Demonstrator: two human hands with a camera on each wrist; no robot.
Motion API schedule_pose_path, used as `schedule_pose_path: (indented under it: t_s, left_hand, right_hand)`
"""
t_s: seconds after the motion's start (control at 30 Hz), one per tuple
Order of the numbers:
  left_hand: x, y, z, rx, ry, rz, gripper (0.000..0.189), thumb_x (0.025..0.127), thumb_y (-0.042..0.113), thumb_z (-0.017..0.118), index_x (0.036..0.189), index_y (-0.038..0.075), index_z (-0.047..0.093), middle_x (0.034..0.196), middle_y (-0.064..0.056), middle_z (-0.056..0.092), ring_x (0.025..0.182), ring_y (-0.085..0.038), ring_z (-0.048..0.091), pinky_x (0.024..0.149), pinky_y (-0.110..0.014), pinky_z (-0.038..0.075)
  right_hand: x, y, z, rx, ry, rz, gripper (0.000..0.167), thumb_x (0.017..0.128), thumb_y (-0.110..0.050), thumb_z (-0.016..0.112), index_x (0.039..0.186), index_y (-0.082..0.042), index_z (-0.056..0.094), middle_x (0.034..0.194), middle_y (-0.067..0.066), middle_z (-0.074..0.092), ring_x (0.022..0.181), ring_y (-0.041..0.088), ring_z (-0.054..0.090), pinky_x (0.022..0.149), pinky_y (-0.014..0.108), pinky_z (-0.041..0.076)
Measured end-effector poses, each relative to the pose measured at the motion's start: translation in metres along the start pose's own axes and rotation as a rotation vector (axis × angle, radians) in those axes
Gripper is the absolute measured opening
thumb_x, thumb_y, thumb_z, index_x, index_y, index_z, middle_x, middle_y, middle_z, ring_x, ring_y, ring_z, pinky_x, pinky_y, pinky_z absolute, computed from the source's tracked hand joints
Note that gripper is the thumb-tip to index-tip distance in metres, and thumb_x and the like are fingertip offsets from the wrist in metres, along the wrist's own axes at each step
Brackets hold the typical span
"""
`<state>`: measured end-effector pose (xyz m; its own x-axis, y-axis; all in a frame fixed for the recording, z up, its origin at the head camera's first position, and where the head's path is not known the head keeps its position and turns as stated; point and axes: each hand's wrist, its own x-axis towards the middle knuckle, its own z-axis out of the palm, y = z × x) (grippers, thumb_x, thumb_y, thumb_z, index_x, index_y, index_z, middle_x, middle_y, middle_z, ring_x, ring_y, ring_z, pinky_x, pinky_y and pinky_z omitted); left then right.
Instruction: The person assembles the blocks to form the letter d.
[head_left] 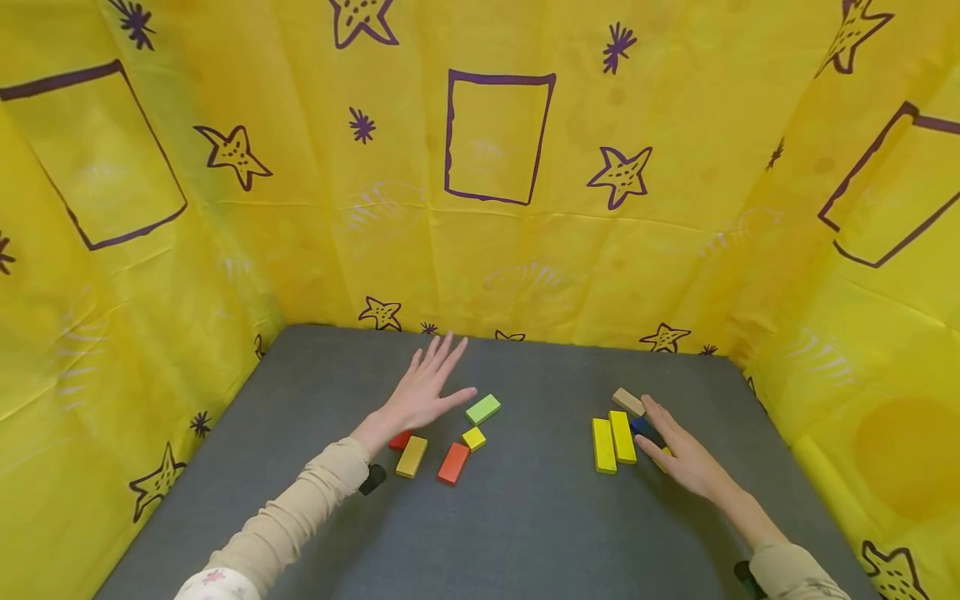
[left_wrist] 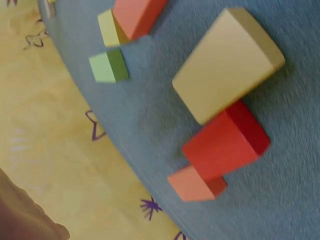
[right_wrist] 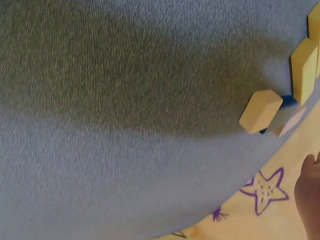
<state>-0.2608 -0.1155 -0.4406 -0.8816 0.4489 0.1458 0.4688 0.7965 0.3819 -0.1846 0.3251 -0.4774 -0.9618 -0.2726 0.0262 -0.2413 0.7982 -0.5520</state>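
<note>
My left hand (head_left: 420,393) is held over the left group of blocks, its fingers straight and spread, holding nothing. Around it lie a light green block (head_left: 483,409), a small yellow block (head_left: 474,438), an orange-red block (head_left: 453,463) and a tan block (head_left: 412,457). A red block (left_wrist: 225,142) touches the tan one, with another orange block (left_wrist: 196,184) behind it; the hand partly covers these in the head view. My right hand (head_left: 686,457), fingers extended, is over the right group. There, two long yellow blocks (head_left: 622,437) lie beside a beige block (head_left: 628,402) and a partly hidden blue block (head_left: 645,429).
Both groups lie on a dark grey tabletop (head_left: 525,533). Yellow cloth (head_left: 495,267) with purple stars and frames rises at the back and both sides. A stretch of tabletop separates the groups.
</note>
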Motion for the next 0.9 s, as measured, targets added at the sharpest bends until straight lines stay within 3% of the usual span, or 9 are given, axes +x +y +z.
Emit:
schedule_pose_path:
  t_s: [0.2,0.37,0.47,0.6,0.7,0.9]
  left_hand:
    - [0.0,0.015,0.011,-0.031,-0.032,0.03,0.083,0.09,0.065,0.042,0.151,0.034,-0.006,0.16,0.005,-0.011,0.148,-0.022,-0.007,0.117,-0.053,0.002]
    - [0.0,0.027,0.022,-0.058,-0.061,0.058,0.083,0.09,0.067,0.04,0.15,0.036,-0.008,0.16,0.006,-0.01,0.148,-0.02,-0.007,0.117,-0.053,0.005]
    - [0.0,0.035,0.029,-0.087,-0.072,0.073,0.084,0.089,0.068,0.039,0.151,0.035,-0.006,0.16,0.007,-0.009,0.148,-0.02,-0.006,0.118,-0.052,0.006]
    - [0.0,0.044,0.039,-0.125,-0.08,0.097,0.085,0.088,0.068,0.04,0.152,0.031,-0.002,0.16,0.005,-0.006,0.149,-0.022,-0.003,0.118,-0.052,0.007]
    - [0.001,0.051,0.046,-0.143,-0.091,0.11,0.085,0.088,0.068,0.041,0.152,0.032,-0.002,0.16,0.005,-0.005,0.149,-0.021,-0.002,0.118,-0.052,0.008]
    - [0.002,0.066,0.061,-0.174,-0.125,0.131,0.086,0.088,0.068,0.043,0.151,0.033,-0.003,0.16,0.006,-0.005,0.149,-0.019,-0.003,0.118,-0.05,0.009]
  right_hand:
    - [0.0,-0.001,0.009,-0.03,0.02,-0.012,0.068,0.098,-0.034,0.05,0.152,-0.012,0.017,0.154,0.023,0.023,0.136,0.047,0.029,0.104,0.064,0.026]
    - [-0.001,-0.001,0.02,-0.087,0.118,-0.126,0.059,0.094,-0.02,0.058,0.144,0.003,0.034,0.144,0.027,0.04,0.126,0.044,0.045,0.096,0.056,0.04]
    - [0.0,0.0,0.027,-0.103,0.16,-0.183,0.054,0.092,-0.012,0.06,0.139,0.005,0.041,0.138,0.025,0.048,0.109,0.034,0.06,0.086,0.045,0.051]
    - [0.001,0.002,0.034,-0.103,0.181,-0.212,0.05,0.09,-0.007,0.062,0.136,0.006,0.046,0.134,0.023,0.053,0.105,0.031,0.063,0.083,0.037,0.053]
    - [0.003,0.003,0.038,-0.103,0.184,-0.203,0.049,0.091,-0.007,0.061,0.135,0.006,0.047,0.134,0.022,0.053,0.117,0.035,0.056,0.09,0.044,0.05]
    - [0.005,0.002,0.044,-0.066,0.145,-0.15,0.047,0.093,-0.006,0.058,0.137,0.006,0.045,0.136,0.024,0.051,0.122,0.038,0.052,0.093,0.052,0.044]
